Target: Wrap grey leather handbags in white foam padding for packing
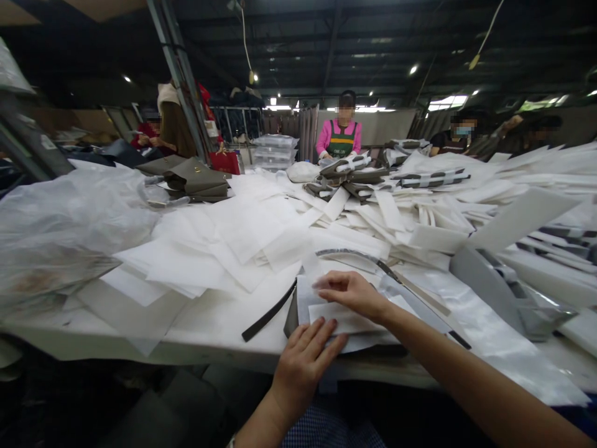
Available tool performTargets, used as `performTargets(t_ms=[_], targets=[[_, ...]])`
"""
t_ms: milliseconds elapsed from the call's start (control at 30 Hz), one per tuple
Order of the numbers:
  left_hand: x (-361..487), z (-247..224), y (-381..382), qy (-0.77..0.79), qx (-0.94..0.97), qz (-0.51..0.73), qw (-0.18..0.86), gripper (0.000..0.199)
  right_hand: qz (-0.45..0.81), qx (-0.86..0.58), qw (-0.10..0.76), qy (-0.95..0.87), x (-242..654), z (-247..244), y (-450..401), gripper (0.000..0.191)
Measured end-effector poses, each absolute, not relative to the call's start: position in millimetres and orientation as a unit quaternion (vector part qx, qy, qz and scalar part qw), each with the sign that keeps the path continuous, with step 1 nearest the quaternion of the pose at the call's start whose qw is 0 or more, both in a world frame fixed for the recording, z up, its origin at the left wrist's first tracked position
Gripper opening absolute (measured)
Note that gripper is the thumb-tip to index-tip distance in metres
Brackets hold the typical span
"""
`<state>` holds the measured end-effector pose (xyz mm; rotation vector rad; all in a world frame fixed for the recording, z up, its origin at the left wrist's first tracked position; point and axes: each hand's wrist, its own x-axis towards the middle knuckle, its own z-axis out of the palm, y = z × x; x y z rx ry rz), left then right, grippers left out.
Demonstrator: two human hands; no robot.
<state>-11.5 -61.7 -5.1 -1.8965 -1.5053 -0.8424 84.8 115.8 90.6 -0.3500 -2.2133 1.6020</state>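
A grey bag (291,316) lies at the table's front edge, largely covered by white sheets. My left hand (304,359) rests flat with fingers stretched over the near edge of a folded white sheet (345,318) on the bag. Above it, my right hand (358,296) has its thumb and fingertips drawn together at a thin whitish sheet (311,267) that stands up at the bag's far left side. The fingertips are slightly blurred. A dark strap (268,314) sticks out to the left, and a wrapped curved handle (349,252) arches behind my right hand.
Loose white sheets (209,249) spread over the table's left and middle. Plastic bags (69,224) bulge at far left. White strips (392,211) and wrapped grey bags (347,171) are heaped behind. A grey wrapped piece (494,292) stands right. Co-workers (342,134) are across the table.
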Motion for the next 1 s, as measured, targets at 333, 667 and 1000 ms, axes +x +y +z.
performTargets(t_ms=[333, 667, 1000], targets=[[-14.4, -7.0, -61.9, -0.561, -0.705, -0.368, 0.231, 0.032, 0.306, -0.034, 0.279, -0.909, 138.6, 64.7, 76.3, 0.031], [-13.7, -16.1, -64.1, -0.586, -0.654, -0.432, 0.205, 0.038, 0.219, 0.07, 0.3, -0.926, 153.7, 52.8, 59.3, 0.035], [-15.1, -9.8, -63.8, -0.57, -0.698, -0.366, 0.231, 0.041, 0.169, -0.216, 0.175, -0.945, 119.0, 75.8, 124.0, 0.034]])
